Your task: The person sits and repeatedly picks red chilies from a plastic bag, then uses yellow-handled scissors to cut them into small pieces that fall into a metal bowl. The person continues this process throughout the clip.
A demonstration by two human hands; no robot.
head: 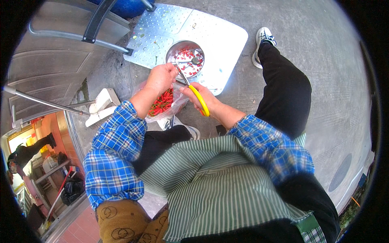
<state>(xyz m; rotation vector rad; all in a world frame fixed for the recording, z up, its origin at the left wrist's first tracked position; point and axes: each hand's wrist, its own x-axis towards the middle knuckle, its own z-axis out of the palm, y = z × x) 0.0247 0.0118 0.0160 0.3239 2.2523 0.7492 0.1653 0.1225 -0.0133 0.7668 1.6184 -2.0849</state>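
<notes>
My left hand has its fingers pinched together beside the near left rim of a round steel bowl; a small red chili seems to be between them, mostly hidden. Yellow-handled scissors are in my right hand, their blades pointing up toward the left fingertips. Inside the bowl lie cut red chili pieces and a metal spoon. Below my hands, a clear plastic bag holds many whole red chilies with green stems.
The bowl stands on a dimpled metal surface with a tubular frame and scattered green bits. A white dustpan and a broom are at the left, by a metal panel. Another person appears through a doorway at far left.
</notes>
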